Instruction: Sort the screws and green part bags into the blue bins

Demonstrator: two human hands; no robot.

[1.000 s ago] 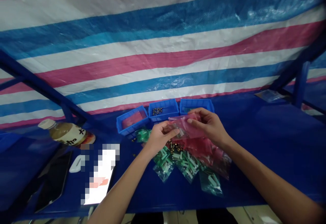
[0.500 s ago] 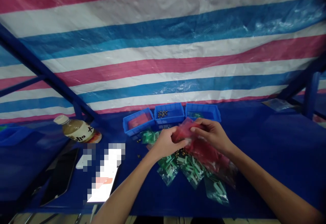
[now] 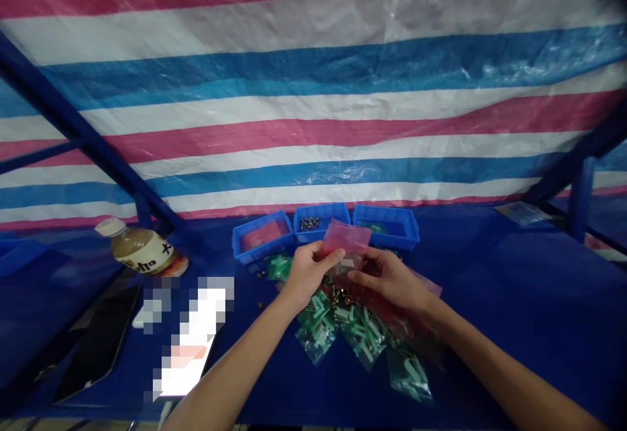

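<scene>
We hold a pink plastic bag [image 3: 345, 238] between our left hand [image 3: 306, 275] and right hand [image 3: 396, 281], with a pale piece [image 3: 347, 263] showing through it. Below, brass-coloured fittings [image 3: 341, 298] and green-tinted bags [image 3: 365, 338] of white pieces lie on our blue worktop [image 3: 509, 294]. Behind them, three blue bins [image 3: 400, 227] stand in a row; the left holds pink sheets or bags [image 3: 264, 234], the middle small metal parts [image 3: 309, 224]. Off to our left is a capped bottle [image 3: 144, 251].
</scene>
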